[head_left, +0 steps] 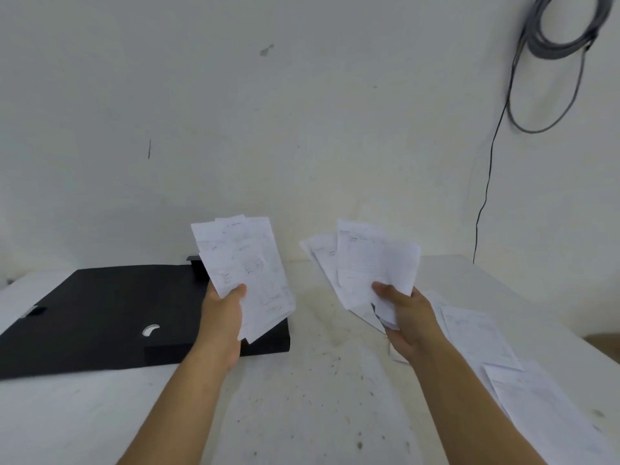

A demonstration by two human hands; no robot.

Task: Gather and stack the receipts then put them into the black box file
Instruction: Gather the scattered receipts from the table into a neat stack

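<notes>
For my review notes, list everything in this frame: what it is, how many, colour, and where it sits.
black box file: one, black, lying flat and closed on the table at left
left bundle of receipts: one fanned bundle, white, held up over the file's right end
right bundle of receipts: one fanned bundle, white, held up right of centre
loose receipts: several, count unclear, white, spread on the table at right
table: one, white, speckled
cable coil: one, grey, hanging on the wall, top right
wall: white, behind the table
left hand: grips the left bundle
right hand: grips the right bundle
</notes>
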